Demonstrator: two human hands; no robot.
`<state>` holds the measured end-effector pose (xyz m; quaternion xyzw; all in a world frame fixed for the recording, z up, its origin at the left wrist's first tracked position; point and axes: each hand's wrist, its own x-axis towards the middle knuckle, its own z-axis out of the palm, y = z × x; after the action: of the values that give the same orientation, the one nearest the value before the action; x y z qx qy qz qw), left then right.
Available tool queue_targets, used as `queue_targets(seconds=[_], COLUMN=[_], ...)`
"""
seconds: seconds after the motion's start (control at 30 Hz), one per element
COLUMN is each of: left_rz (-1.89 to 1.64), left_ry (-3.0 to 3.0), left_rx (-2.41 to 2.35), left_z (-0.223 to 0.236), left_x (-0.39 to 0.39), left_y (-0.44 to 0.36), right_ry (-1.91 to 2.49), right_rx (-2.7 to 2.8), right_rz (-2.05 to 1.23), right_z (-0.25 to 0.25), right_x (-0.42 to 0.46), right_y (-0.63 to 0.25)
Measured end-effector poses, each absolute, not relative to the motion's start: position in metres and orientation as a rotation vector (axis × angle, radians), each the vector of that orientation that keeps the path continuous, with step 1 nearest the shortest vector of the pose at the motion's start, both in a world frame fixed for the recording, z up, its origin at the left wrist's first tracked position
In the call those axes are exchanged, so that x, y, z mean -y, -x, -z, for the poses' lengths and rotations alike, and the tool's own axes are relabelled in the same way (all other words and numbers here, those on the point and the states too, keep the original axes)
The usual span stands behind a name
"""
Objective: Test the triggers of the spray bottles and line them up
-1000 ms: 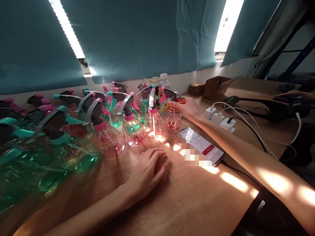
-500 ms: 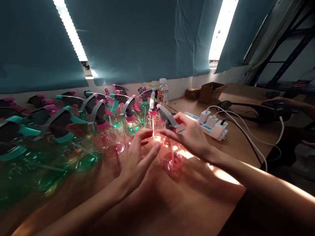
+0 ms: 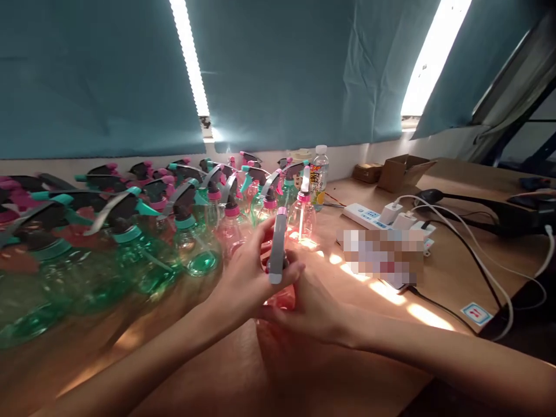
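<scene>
Directly before me is a pink clear spray bottle with a grey and pink trigger head. My left hand is closed around the head and neck of this bottle. Lower down, my right hand wraps the bottle's body from the right, and most of the body is hidden behind the fingers. Just beyond stands another pink spray bottle, apart from both hands. To the left, a green spray bottle with a teal collar is among the nearest of the row.
Several more green and pink spray bottles crowd the left of the table. A drink bottle and an open cardboard box stand at the back. On the right lie a power strip with chargers, white cables and a blurred-out item.
My left hand, open before, has closed on the spray bottle's head. My right hand has moved from the head down to the body. The camera view has turned left.
</scene>
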<state>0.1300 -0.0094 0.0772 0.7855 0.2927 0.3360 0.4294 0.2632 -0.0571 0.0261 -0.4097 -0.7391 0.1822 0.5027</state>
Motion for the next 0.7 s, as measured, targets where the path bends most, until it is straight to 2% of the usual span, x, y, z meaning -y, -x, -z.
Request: queue_targets(seconds=[0.1, 0.37, 0.5, 0.7], left_rz=[-0.874, -1.020, -1.041, -1.026], left_ry=[-2.086, -2.066, -2.034, -1.967], left_rx=[-0.768, -0.838, -0.821, -0.786], left_z=[-0.083, -0.079, -0.072, -0.076], left_x=[0.012, 0.006, -0.002, -0.006], left_y=[-0.116, -0.073, -0.066, -0.078], right_ry=[0.880, 0.915, 1.013, 1.132], right_rx=[1.910, 2.219, 2.333, 2.492], right_rz=[-0.496, -0.560, -0.642, -0.503], right_z=[-0.024, -0.030, -0.011, 0.018], right_x=[0.054, 0.032, 0.017, 0.012], right_y=[-0.247, -0.240, -0.267, -0.303])
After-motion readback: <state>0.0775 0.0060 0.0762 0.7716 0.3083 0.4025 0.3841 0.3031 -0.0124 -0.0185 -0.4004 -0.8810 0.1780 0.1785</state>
